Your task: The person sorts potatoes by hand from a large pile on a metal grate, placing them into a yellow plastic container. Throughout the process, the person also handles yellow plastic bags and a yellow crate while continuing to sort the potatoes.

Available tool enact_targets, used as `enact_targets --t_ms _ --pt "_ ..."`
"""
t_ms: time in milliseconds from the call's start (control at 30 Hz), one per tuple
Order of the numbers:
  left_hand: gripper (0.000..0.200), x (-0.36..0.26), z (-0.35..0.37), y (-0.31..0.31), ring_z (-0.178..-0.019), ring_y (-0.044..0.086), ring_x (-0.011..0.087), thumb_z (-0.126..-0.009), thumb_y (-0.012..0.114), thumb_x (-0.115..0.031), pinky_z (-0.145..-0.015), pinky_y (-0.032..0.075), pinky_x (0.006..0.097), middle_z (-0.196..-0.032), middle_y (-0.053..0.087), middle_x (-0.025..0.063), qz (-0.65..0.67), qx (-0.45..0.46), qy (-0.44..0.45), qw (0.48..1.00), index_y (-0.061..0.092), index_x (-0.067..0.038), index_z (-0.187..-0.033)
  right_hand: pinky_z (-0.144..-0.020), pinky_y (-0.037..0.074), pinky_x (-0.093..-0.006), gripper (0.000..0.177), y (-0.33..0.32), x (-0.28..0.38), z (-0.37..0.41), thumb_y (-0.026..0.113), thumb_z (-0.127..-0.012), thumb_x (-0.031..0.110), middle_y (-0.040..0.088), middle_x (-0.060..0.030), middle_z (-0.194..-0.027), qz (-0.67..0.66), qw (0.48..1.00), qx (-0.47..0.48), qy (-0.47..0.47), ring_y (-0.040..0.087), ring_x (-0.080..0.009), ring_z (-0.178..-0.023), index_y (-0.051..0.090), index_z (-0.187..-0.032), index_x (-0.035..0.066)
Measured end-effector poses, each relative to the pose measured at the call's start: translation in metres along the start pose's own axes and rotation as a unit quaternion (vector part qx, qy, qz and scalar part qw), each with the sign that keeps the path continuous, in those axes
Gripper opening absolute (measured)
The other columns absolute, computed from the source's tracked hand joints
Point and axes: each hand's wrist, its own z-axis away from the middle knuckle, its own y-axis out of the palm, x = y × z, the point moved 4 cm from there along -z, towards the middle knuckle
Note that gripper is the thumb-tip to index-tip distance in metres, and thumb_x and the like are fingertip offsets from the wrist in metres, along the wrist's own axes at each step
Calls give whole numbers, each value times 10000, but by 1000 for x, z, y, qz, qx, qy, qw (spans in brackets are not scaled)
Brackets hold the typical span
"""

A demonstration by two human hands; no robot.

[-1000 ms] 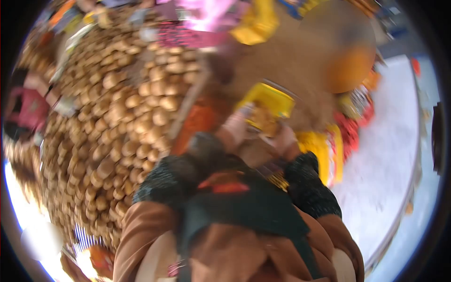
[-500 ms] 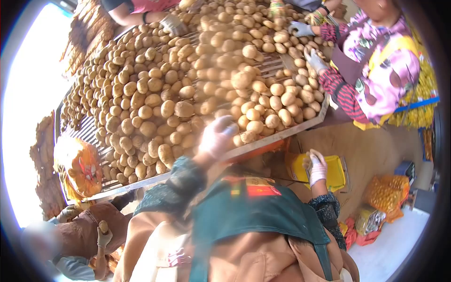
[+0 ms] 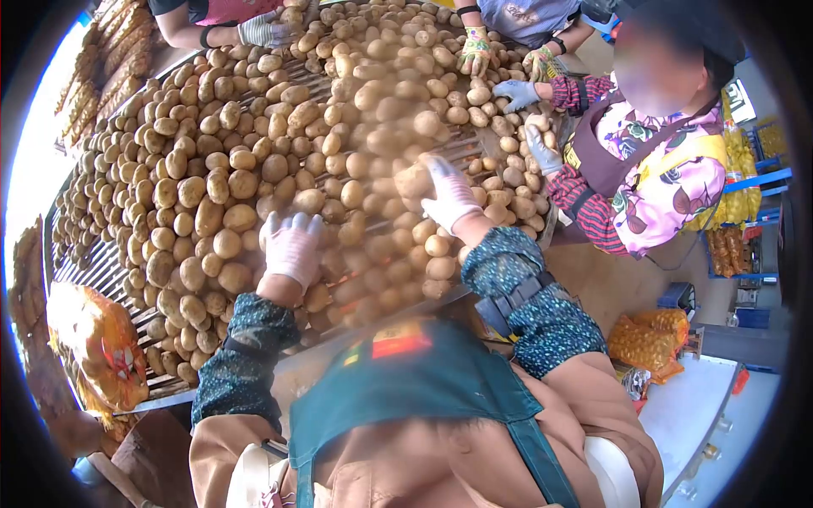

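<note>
A wide heap of potatoes (image 3: 216,182) covers a slatted sorting table (image 3: 102,271) in front of me. My left hand (image 3: 290,247), in a pale striped glove, rests on the near potatoes with its fingers spread and nothing gripped. Farther right, my right hand (image 3: 453,196) reaches over the heap in a matching glove. Its fingers are around a large potato (image 3: 413,180). A blurred patch down the middle of the view hides detail there.
At right, a person in a flowered top (image 3: 669,182) handles potatoes; gloved hands (image 3: 477,52) of others work at the far side. A filled orange mesh bag (image 3: 97,347) stands at the table's left corner. More bagged potatoes (image 3: 650,343) lie at right.
My right hand has come from beside the table, near a yellow container, onto the heap. My left hand has moved left over the potatoes. The view has shifted.
</note>
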Motion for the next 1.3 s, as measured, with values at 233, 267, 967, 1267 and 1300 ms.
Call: enact_targets --t_ms 233,267,967,1267,1300 --pt "523 7 -4 -19 -1172 616 278 -844 721 -191 -994 522 462 -1261 641 115 811 23 -121 571 566 -21 -1314 -1117 410 -407 717 1 13 -33 800 -790 237 525 -133 -1427 60 983 166 44 497 -311 -1315 504 -1430 101" --pt "512 3 -6 -18 -1168 619 286 -857 702 -200 -997 521 482 -1253 644 123 860 39 -111 497 566 -24 -1319 -1097 424 -403 708 5 8 -24 805 -808 270 546 -129 -1400 -50 984 137 97 521 -299 -1285 507 -1422 82" --pt "563 -108 -47 -45 -1314 496 262 -1034 546 -405 -1045 484 441 -1459 502 108 947 126 -87 282 439 -66 -1471 -1235 195 -566 772 -11 51 56 484 -970 634 299 -118 -1605 -865 419 182 210 256 -354 -1482 316 -1573 181" --pt "629 -93 -51 -50 -1234 527 255 -1027 550 -404 -1086 429 399 -1403 511 155 797 1 -37 603 398 -2 -1487 -1138 332 -639 823 -16 29 16 463 -907 750 389 -147 -1551 -947 224 94 212 389 -401 -1413 428 -1493 173" --pt "595 -83 -52 -23 -1250 517 298 -1005 571 -362 -1084 423 435 -1397 515 176 706 -49 -21 706 435 9 -1449 -1126 342 -643 802 -13 24 10 480 -904 740 409 -132 -1538 -974 157 94 135 391 -396 -1413 442 -1481 186"
